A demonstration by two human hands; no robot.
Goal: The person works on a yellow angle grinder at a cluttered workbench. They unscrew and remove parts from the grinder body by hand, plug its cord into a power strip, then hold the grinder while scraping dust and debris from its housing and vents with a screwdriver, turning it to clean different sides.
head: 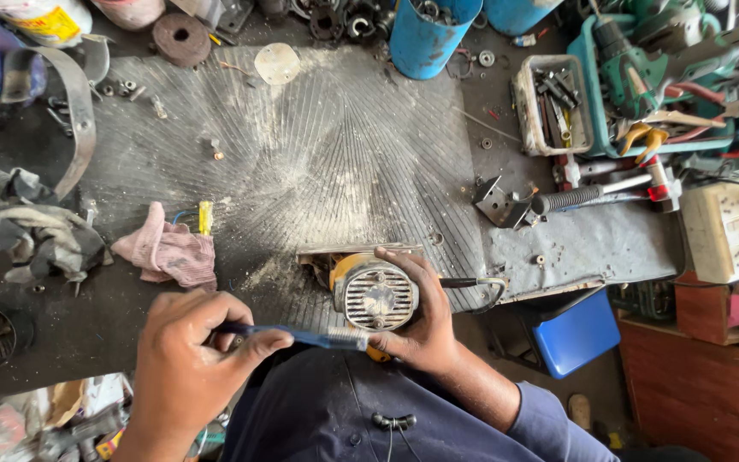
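The left hand (186, 359) is closed around one blue-handled brush (301, 336), with the handle pinched between thumb and fingers, and the pale tip of the brush touches the lower edge of the motor (375, 295). The right hand (421, 316) grips this motor from the side; its fingers curl over the top and its palm presses the casing. The motor is one small power tool with a yellow body and a round grey vent grille, and it stands at the near edge of the ribbed mat (318, 145) (the mat is covered with pale dust). One black cable (472, 284) leaves the motor toward the right.

Just left of the motor lies one pink rag (168, 252), and beside it one yellow strip (205, 217). Further left is one grey rag (44, 239). At the far side stand two blue cans (429, 38), and to the right one white tray (553, 107) holds several dark metal bits.
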